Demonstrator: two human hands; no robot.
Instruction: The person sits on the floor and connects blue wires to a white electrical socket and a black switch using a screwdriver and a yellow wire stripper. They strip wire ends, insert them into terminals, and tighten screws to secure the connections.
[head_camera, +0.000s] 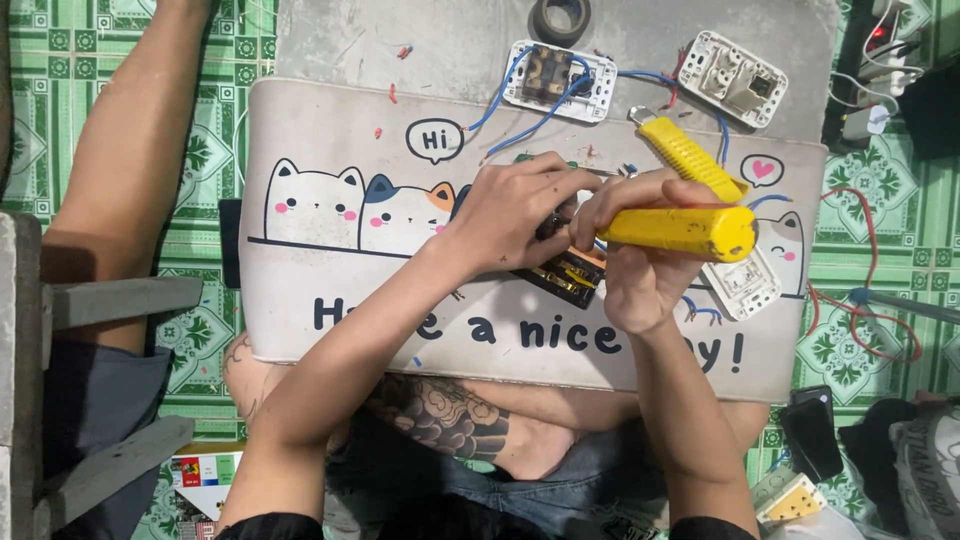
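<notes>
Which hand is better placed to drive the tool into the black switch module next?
Right. The right hand grips the yellow-handled tool, its handle pointing toward the black switch module. The left hand lies over the module, apparently steadying it on the mat.

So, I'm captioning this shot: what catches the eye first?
The chunky yellow plastic tool handle gripped in the right hand at centre, beside the left hand pressing a small black electrical part. Beneath them lies the white cartoon-cat mat, with two white wall switch modules wired in blue at the top.
</notes>
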